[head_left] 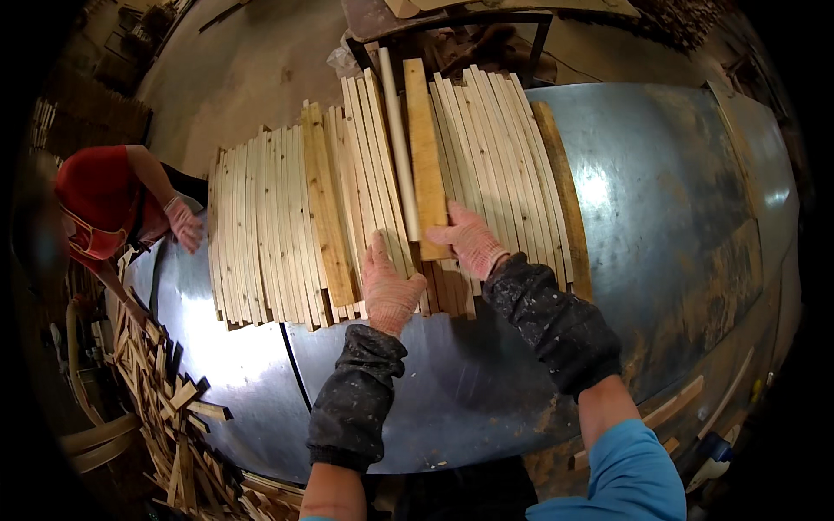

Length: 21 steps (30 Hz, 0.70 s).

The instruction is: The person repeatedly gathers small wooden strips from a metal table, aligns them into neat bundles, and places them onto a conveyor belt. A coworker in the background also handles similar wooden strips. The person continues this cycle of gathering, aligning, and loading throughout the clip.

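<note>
A yellowish wooden board (426,148) lies on top of a wide row of pale wooden strips (261,226), its near end gripped between the thumb and fingers of my right hand (476,241). My left hand (391,291) rests on the near ends of the strips, fingers stretched forward and thumb apart. A pale round wooden rod (398,143) lies just left of the board, between my hands. Both hands wear pinkish gloves, with dark speckled sleeve covers above them. Another darker board (326,208) lies farther left among the strips.
The strips lie on a shiny metal table (643,200), with dust to the right. At left, a person in red (100,191) holds a gloved hand (184,224) near the strips. Wood offcuts (169,417) heap at lower left. Beyond stands a dark-framed table (447,26).
</note>
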### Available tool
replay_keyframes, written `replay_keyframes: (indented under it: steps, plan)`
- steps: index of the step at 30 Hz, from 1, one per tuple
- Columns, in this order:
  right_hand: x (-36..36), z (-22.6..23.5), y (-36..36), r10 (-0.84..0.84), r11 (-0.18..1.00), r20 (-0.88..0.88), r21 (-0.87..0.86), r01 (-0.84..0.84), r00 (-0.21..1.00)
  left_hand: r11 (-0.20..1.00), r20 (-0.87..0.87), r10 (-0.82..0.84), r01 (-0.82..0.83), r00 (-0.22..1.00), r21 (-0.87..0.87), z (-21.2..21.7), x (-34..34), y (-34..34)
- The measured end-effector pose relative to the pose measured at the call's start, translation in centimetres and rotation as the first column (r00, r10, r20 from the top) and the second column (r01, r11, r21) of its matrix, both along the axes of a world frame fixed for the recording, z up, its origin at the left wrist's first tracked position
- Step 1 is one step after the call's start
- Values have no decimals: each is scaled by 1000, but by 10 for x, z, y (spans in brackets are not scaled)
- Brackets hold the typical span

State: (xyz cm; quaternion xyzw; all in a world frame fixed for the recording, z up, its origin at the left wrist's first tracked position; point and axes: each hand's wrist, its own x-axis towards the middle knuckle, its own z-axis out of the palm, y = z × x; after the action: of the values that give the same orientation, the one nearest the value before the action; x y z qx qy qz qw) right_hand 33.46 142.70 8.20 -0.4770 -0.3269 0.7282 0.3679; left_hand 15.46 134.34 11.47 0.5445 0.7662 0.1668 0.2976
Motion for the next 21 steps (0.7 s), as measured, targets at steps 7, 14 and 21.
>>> replay_keyframes:
  steps: [7, 14, 21]
  plan:
    - [-11, -2, 1, 54, 989, 176, 126, -76, 983, 1000, 42, -2, 1, 999, 14, 5, -3, 1]
    - [-18, 10, 1, 18, 963, 794, 151, -225, 608, 996, 31, 12, -14, 999, 92, -2, -7, -6]
    - [-41, 29, 10, 16, 964, 735, 169, -206, 678, 999, 35, 45, -45, 998, 2, 2, -8, -3]
